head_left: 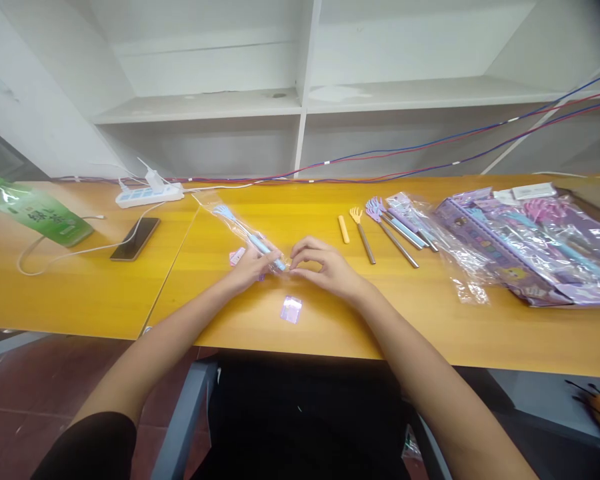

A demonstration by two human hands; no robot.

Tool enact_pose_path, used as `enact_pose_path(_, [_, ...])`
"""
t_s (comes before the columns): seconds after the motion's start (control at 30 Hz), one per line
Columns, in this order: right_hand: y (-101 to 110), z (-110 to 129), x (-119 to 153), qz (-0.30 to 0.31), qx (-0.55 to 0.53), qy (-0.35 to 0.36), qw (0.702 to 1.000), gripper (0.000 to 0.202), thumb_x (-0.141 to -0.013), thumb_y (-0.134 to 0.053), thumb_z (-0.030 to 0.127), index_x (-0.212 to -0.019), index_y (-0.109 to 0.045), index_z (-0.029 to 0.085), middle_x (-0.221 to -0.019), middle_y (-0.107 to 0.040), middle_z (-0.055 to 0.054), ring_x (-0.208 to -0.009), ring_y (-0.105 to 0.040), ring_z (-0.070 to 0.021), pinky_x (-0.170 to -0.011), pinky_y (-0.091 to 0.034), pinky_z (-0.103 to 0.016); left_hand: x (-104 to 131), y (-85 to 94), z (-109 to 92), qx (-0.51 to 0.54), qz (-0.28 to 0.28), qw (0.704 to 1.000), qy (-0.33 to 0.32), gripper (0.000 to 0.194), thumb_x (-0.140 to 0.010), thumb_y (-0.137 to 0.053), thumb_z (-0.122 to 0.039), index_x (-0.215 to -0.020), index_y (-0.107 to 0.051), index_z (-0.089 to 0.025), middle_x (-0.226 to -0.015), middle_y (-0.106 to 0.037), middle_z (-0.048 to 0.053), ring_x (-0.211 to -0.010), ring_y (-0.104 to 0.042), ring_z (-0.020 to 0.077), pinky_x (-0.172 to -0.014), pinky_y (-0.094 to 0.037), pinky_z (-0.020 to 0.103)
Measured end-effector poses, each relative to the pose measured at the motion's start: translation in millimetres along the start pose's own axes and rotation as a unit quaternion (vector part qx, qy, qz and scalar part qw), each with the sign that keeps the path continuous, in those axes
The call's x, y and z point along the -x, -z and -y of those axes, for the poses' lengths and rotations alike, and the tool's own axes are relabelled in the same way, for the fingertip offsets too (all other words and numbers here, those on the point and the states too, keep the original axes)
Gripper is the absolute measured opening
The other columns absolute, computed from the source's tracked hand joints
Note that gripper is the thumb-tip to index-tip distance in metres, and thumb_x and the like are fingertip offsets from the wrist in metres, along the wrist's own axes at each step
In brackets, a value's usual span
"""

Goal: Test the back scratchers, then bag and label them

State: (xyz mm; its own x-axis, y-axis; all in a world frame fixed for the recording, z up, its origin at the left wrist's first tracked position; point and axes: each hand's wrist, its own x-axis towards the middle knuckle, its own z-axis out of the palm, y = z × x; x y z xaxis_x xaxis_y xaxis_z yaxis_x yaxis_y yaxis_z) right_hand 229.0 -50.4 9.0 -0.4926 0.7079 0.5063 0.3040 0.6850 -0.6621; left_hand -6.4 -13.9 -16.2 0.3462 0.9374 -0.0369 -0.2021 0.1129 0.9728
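A blue back scratcher lies slanted inside a clear plastic bag, its claw end pointing away to the left. My left hand is closed around the handle through the plastic. At the near end of the bag, my right hand has its fingers curled and thumb drawn in, pinching the bag's edge. Small pink and purple cards lie partly hidden beside my left hand. In front of my hands is a shiny purple square card.
Loose yellow and purple back scratchers lie to the right, near a yellow handle piece. Beyond them sits a purple display box of bagged scratchers. A phone, power strip and green bottle occupy the left.
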Motion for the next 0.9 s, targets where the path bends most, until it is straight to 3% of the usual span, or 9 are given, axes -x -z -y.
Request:
enact_pose_path(0.13, [-1.2,1.3,-0.2,0.010,-0.020,0.004,1.000,0.014,-0.102,-0.070,0.038,-0.096,-0.076,0.027,-0.109,-0.070,-0.008,-0.105,-0.069,-0.0246,-0.099,-0.056,-0.045,0.6,-0.3,-4.7,0.056,0.009,0.998,0.022,0.063,-0.073,-0.092,-0.049,-0.122,-0.062,-0.021,-0.088,-0.068,-0.002,-0.078,-0.069,0.0164,-0.071,-0.058,0.030])
enact_pose_path(0.33, [-3.8,2.8,-1.2,0.004,-0.037,0.001,0.999,0.016,-0.102,-0.070,0.040,-0.094,-0.074,0.027,-0.103,-0.073,-0.007,-0.101,-0.069,-0.0247,-0.097,-0.057,-0.046,0.1,9.4,-4.8,-0.049,0.028,0.998,0.007,0.077,-0.076,-0.093,-0.046,-0.141,-0.061,-0.019,-0.103,-0.074,0.005,-0.088,-0.073,0.0192,-0.079,-0.058,0.030])
enact_pose_path(0.53, [-8.0,1.9,-0.7,0.002,-0.020,-0.019,1.000,0.015,-0.100,-0.074,0.038,-0.092,-0.076,0.025,-0.104,-0.066,-0.006,-0.099,-0.068,-0.0231,-0.095,-0.056,-0.043,2.2,4.8,-3.4,-0.051,0.060,0.997,-0.001,0.090,-0.075,-0.094,-0.047,-0.151,-0.052,-0.023,-0.111,-0.078,0.008,-0.094,-0.076,0.0222,-0.082,-0.060,0.032])
enact_pose_path(0.67, [-11.0,-0.7,0.4,0.009,-0.021,-0.018,1.000,0.013,-0.099,-0.074,0.034,-0.090,-0.074,0.024,-0.105,-0.063,-0.007,-0.105,-0.066,-0.0239,-0.097,-0.055,-0.043,2.8,3.4,-2.5,-0.057,0.086,0.995,-0.006,0.087,-0.080,-0.090,-0.046,-0.153,-0.049,-0.023,-0.120,-0.077,0.012,-0.099,-0.077,0.0245,-0.084,-0.063,0.035])
enact_pose_path(0.9, [-13.8,-0.5,1.2,0.011,-0.009,-0.013,1.000,0.011,-0.099,-0.072,0.031,-0.093,-0.074,0.023,-0.105,-0.060,-0.006,-0.101,-0.064,-0.0221,-0.093,-0.054,-0.041,3.0,0.9,1.8,-0.059,0.110,0.992,0.001,0.073,-0.079,-0.092,-0.042,-0.139,-0.055,-0.020,-0.129,-0.074,0.015,-0.100,-0.078,0.0248,-0.086,-0.063,0.037])
